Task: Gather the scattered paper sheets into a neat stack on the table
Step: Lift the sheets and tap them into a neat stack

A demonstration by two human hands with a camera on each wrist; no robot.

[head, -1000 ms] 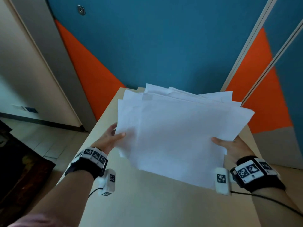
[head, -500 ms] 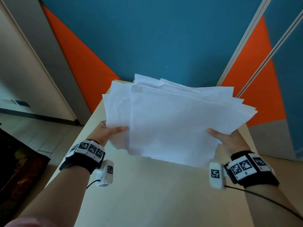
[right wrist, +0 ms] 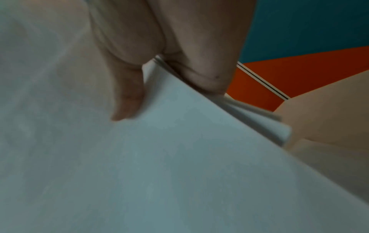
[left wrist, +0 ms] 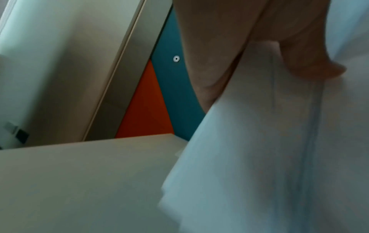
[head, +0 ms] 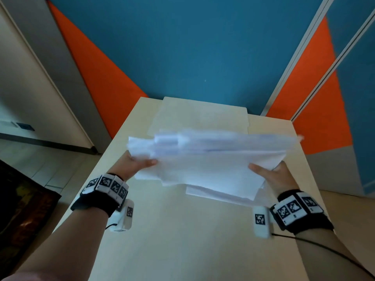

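Head view: left hand (head: 134,165) and right hand (head: 269,175) pinch the floppy, slippery paper sheets (head: 213,165) at nine and three o'clock edges.

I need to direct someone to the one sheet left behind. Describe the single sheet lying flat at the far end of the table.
Start at the pale beige wooden table against the blue and orange wall. At its far end, beyond the bundle of white paper sheets gripped by the left hand and right hand, lies one flat white sheet. Unlike the bundle, it rests unheld.
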